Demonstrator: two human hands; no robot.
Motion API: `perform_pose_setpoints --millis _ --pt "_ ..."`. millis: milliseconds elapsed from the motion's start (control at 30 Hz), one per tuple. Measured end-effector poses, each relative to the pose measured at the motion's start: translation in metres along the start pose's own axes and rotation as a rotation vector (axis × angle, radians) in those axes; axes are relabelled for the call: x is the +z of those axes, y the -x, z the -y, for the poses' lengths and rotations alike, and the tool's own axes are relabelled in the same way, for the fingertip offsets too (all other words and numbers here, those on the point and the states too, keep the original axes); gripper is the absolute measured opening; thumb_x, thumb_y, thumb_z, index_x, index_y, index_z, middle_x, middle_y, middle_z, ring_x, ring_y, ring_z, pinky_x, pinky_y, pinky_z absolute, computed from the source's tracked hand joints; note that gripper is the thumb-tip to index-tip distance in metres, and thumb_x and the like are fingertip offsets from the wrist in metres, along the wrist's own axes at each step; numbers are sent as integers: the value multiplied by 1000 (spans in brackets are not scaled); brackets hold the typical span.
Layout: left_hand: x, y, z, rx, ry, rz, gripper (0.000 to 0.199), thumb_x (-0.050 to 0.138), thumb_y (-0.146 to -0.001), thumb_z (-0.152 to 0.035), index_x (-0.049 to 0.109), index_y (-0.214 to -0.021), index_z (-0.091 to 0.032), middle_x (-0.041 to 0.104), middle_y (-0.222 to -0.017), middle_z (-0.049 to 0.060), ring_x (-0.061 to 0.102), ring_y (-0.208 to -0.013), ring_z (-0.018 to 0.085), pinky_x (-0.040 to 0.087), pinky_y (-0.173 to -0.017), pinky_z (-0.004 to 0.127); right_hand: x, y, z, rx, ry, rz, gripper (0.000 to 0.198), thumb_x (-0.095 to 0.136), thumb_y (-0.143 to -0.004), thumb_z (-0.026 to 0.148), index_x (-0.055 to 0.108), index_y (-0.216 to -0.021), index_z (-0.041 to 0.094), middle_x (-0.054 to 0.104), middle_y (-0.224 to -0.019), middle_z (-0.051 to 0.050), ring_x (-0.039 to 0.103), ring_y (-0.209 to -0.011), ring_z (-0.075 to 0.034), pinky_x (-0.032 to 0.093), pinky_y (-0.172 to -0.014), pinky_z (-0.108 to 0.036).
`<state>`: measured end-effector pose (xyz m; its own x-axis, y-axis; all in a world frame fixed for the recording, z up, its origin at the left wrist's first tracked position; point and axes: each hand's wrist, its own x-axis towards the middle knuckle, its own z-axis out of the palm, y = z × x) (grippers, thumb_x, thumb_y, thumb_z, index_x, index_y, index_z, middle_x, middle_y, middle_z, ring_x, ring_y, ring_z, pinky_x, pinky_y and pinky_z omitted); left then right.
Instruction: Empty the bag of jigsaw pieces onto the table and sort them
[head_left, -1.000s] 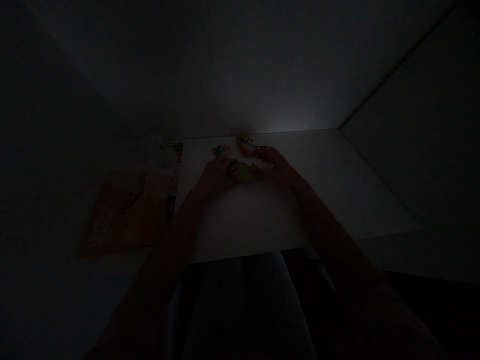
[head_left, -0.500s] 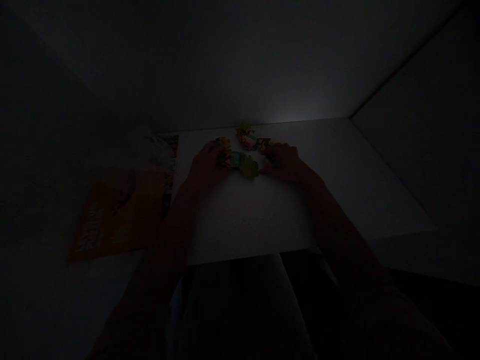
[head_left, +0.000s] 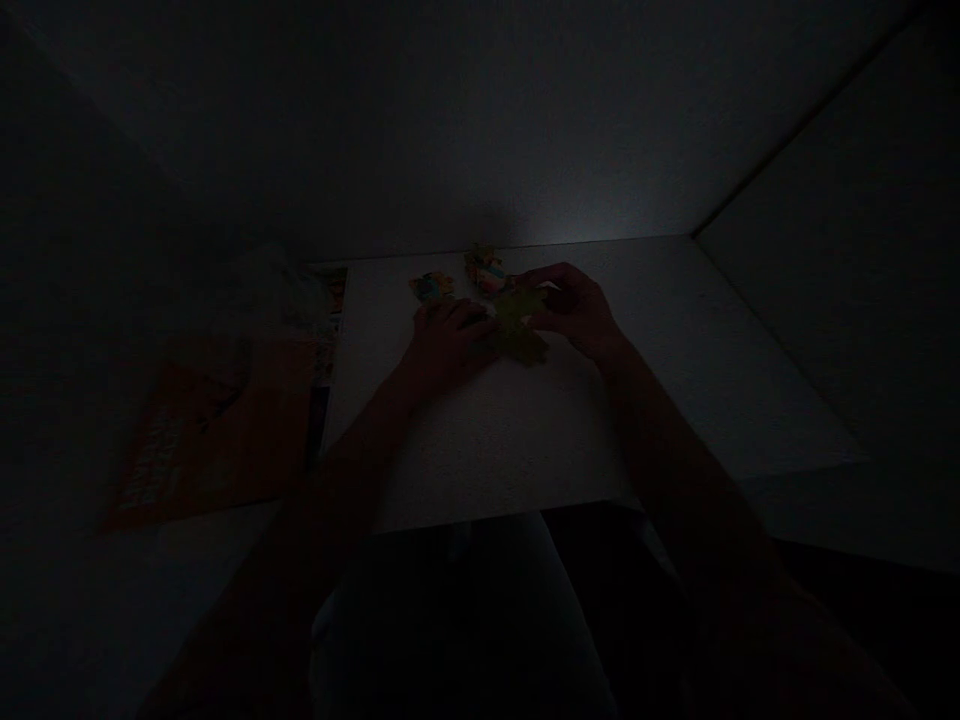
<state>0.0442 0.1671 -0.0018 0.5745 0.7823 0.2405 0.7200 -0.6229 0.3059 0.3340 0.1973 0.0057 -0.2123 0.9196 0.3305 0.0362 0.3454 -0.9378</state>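
Observation:
The scene is very dark, so fine detail is lost. On a white table (head_left: 487,450) my left hand (head_left: 450,345) curves over a few colourful puzzle pieces, gripping them and mostly hiding them. My right hand (head_left: 574,315) pinches a yellow-green puzzle piece (head_left: 523,302) between thumb and fingers. Its lower edge meets or overlaps another yellow-green puzzle piece (head_left: 525,346) by my left fingertips; I cannot tell if they are joined. Beyond my left hand lies a multicoloured puzzle piece (head_left: 432,285). A patterned cluster of pieces (head_left: 486,272) lies near the wall, left of my right fingers.
An orange printed package (head_left: 217,430) lies to the left, with a crumpled clear plastic bag (head_left: 274,290) behind it. A strip of printed picture (head_left: 324,345) shows along the white surface's left edge. A wall (head_left: 480,130) rises behind the table.
My left hand has moved right, over the middle pieces, uncovering the multicoloured piece behind it. My right hand has lifted a yellow-green piece and turned toward the centre. The view has shifted slightly.

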Motion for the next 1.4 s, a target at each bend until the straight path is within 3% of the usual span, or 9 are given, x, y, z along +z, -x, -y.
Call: perform_pose_setpoints --millis 200,400,567,733,833,933,1067,1200,1400 --pt "-6 0 9 -138 -18 -120 34 78 -116 -43 88 -148 -35 81 -166 11 66 -165 44 31 -147 78 6 -1 9 -53 52 -21 90 107 -63 104 76 -110 35 85 -140 -11 83 -136 -38 72 -115 -55" --pt "-9 0 25 -249 -2 -237 32 67 -121 -51 89 -138 -35 86 -157 11 72 -153 41 26 -147 78 11 -2 7 -13 79 -78 90 68 -90 121 72 -93 31 78 -93 -6 74 -81 -24 66 -75 -42" --pt "-11 -7 33 -312 26 -362 36 60 -126 -51 86 -134 -27 88 -141 11 74 -136 37 36 -137 71 10 -1 1 107 212 -69 94 80 -80 121 60 -78 29 59 -69 1 53 -66 -17 51 -60 -34" --pt "-21 -10 39 -340 37 -451 30 63 -126 -46 84 -136 -28 86 -144 12 76 -135 37 42 -131 66 3 1 -8 127 339 -16 84 84 -87 112 72 -87 28 66 -75 0 57 -71 -19 49 -64 -36" --pt "-22 -10 46 -292 130 -532 29 63 -127 -44 84 -135 -27 87 -138 13 80 -124 33 53 -117 56 -2 5 -5 94 464 127 70 95 -90 96 81 -95 28 76 -87 -4 66 -81 -25 56 -73 -41" --pt "-20 -12 51 -263 223 -636 27 63 -128 -46 81 -130 -26 86 -132 11 78 -118 27 59 -110 48 -6 10 2 17 633 366 64 112 -77 81 90 -110 30 85 -117 -11 78 -107 -37 66 -99 -54" --pt "-18 -15 50 -280 237 -671 30 64 -129 -50 79 -122 -25 85 -124 10 78 -112 25 61 -105 45 -7 15 9 -38 832 502 73 120 -72 67 92 -130 33 82 -142 -15 74 -141 -51 55 -130 -72" --pt "-20 -15 43 -318 293 -669 35 63 -128 -57 80 -118 -28 87 -120 8 80 -106 25 64 -98 42 0 18 15 -32 830 551 58 113 -83 60 93 -131 34 82 -140 -14 75 -141 -50 50 -134 -73" --pt "-22 -15 41 -392 391 -646 45 64 -126 -68 78 -112 -27 88 -111 9 81 -101 24 67 -95 40 23 26 22 -109 752 655 60 112 -86 59 93 -138 36 80 -153 -14 72 -148 -48 46 -137 -73"
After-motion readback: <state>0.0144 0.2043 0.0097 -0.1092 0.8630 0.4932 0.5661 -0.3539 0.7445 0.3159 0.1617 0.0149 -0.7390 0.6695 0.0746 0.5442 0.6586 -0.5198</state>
